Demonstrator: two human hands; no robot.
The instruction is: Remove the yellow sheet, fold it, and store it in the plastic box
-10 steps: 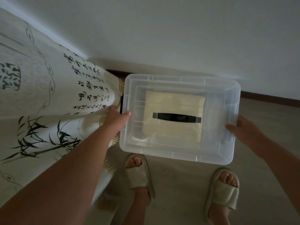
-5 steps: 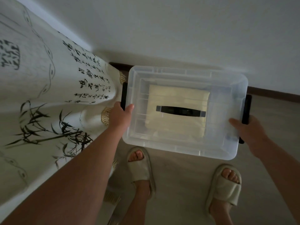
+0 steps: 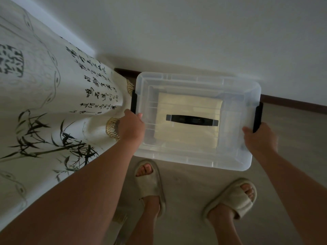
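Right grip [image 3: 259, 138] has closed onto black latch [image 3: 257, 113], left grip [image 3: 131, 126] clasping plastic box [image 3: 194, 158] edge, yellow sheet [image 3: 187, 105] inside between them

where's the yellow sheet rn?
Head view, centre: the yellow sheet lies folded inside the closed plastic box, under the lid's black handle, between the left hand and right hand gripping its ends.

The sheet [image 3: 187, 103] shows only hazily through the cloudy box [image 3: 194, 156]. The fingers of the left hand [image 3: 131, 127] and the blurred right hand [image 3: 259, 138] are hidden at the box's ends. The cloth [image 3: 44, 103] runs off the left edge.
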